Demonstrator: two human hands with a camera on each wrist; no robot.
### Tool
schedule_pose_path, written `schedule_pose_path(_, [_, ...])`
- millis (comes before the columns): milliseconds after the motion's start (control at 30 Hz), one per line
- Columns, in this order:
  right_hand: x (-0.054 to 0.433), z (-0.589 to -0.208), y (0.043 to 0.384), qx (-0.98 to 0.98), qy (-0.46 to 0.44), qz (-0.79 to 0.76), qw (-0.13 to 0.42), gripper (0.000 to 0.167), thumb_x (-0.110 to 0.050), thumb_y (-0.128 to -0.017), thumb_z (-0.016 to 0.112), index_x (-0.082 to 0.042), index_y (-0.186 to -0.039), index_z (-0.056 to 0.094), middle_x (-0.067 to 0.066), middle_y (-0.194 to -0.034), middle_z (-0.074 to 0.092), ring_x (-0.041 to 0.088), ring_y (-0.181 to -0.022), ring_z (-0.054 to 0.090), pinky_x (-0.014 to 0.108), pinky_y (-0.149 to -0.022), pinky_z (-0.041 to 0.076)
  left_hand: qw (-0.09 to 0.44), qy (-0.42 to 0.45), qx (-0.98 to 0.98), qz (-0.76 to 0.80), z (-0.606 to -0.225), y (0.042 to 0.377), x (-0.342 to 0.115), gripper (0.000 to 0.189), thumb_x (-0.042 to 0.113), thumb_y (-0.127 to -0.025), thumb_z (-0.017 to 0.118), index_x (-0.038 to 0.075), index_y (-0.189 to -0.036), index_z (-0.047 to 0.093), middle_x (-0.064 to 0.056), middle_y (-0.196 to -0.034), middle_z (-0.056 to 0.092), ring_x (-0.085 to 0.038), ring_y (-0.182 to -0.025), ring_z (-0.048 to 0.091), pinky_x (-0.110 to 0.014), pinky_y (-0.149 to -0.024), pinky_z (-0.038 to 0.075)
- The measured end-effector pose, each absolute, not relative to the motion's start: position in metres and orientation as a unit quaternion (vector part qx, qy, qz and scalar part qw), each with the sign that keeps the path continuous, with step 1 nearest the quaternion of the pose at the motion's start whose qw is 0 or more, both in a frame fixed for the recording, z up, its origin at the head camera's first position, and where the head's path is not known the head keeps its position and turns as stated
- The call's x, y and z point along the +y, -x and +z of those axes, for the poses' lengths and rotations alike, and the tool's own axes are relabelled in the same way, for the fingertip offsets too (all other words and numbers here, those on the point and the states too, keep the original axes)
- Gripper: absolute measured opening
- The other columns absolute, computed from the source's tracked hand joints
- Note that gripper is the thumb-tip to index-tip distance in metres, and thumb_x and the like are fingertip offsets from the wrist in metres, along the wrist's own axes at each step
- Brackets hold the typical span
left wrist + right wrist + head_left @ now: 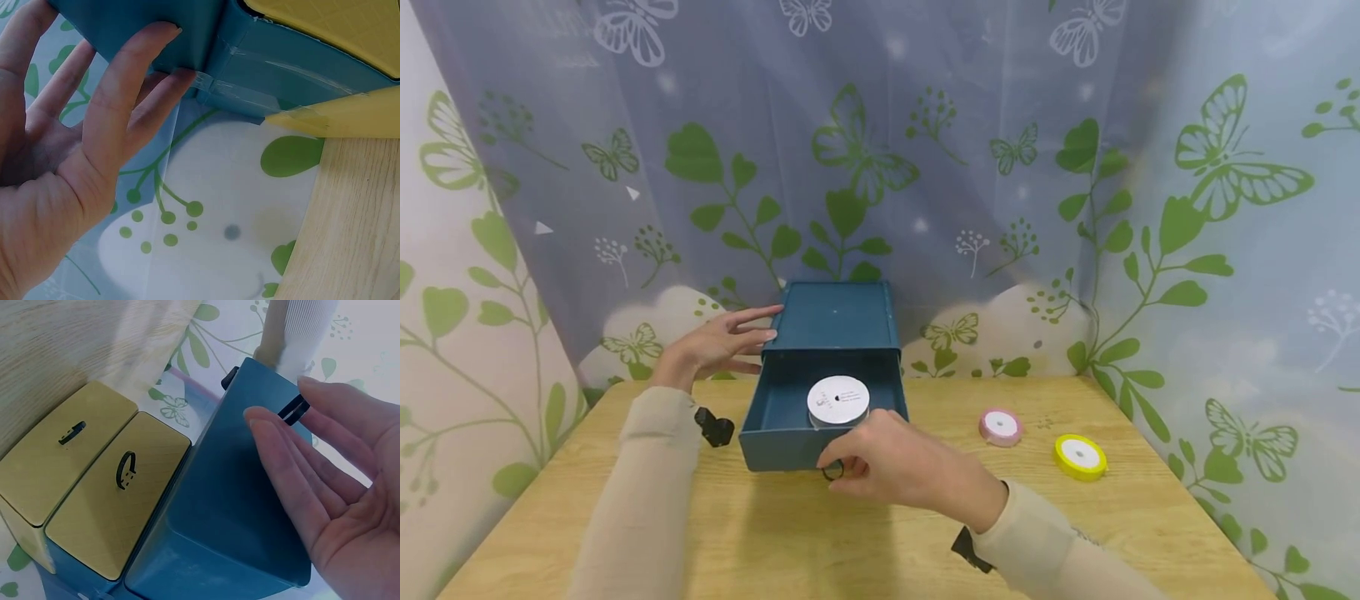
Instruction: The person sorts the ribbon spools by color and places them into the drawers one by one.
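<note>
A blue drawer [778, 450] stands pulled out from the front of a blue cabinet [835, 317]. Inside it lies a spool with a white label [838, 398], near the front wall. My right hand [898, 462] is at the drawer front, thumb and fingers pinching its black loop handle [294, 410]. My left hand [718, 342] rests against the cabinet's left side with fingers extended; in the left wrist view, fingertips [167, 30] lie against the blue wall. To the right on the table are a pink ribbon roll [1000, 427] and a yellow ribbon roll [1080, 456].
Two yellow drawer fronts [119, 512] with black loop handles show in the right wrist view. Clear tape [250, 94] crosses the blue side. The wooden table [790, 542] meets a butterfly-patterned curtain [970, 208] behind the cabinet.
</note>
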State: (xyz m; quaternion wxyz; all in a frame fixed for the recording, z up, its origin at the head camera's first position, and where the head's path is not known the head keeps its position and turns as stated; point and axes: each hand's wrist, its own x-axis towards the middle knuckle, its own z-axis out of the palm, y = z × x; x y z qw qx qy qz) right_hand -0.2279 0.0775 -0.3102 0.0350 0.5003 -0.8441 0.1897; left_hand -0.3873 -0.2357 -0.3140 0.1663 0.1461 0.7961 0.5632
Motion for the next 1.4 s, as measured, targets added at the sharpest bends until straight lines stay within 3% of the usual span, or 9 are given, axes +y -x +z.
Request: schedule_pose_path(1400, [0.076, -0.308, 0.238, -0.833, -0.515, 0.200, 0.033, 0.018, -0.007, -0.091, 0.076, -0.012, -0.107, 0.083, 0.000, -0.089, 0.082, -0.009, -0.071, 0.067, 0.001, -0.068, 0.050, 0.171, -0.156, 0.795, 0.561, -0.315, 0.387, -0.238, 0.075, 0.034, -0.105, 0.062, 0.029, -0.167, 0.021, -0.020, -0.174, 0.009, -0.051, -0.157, 0.017, -0.063, -0.119, 0.039])
